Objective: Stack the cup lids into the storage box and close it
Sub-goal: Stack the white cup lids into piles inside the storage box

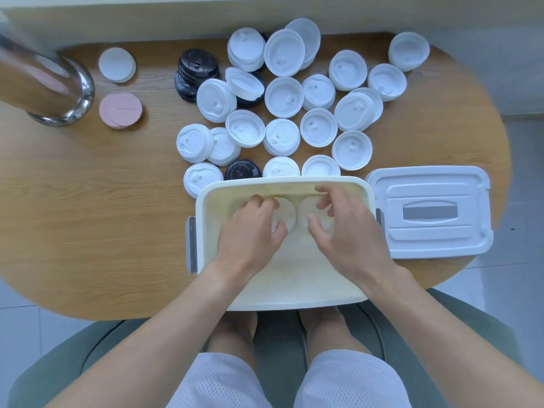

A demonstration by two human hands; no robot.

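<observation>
An open white storage box [206, 201] stands at the table's near edge. Both my hands reach into its far half. My left hand [253, 228] curls its fingers round a white cup lid [287, 214] lying on the box floor. Beside it, my right hand [344, 228] grips a second white lid [306, 213]. Several loose white lids [284, 97] and a few black lids [198, 64] are spread over the table beyond the box. The box's white cover [429, 212] with a grey handle lies flat to the right of the box.
A steel-rimmed glass cylinder [44, 81] stands at the far left. Near it lie a white disc [117, 64] and pink discs [120, 110]. The wooden table [103, 216] is oval. A green chair and my knees are below the box.
</observation>
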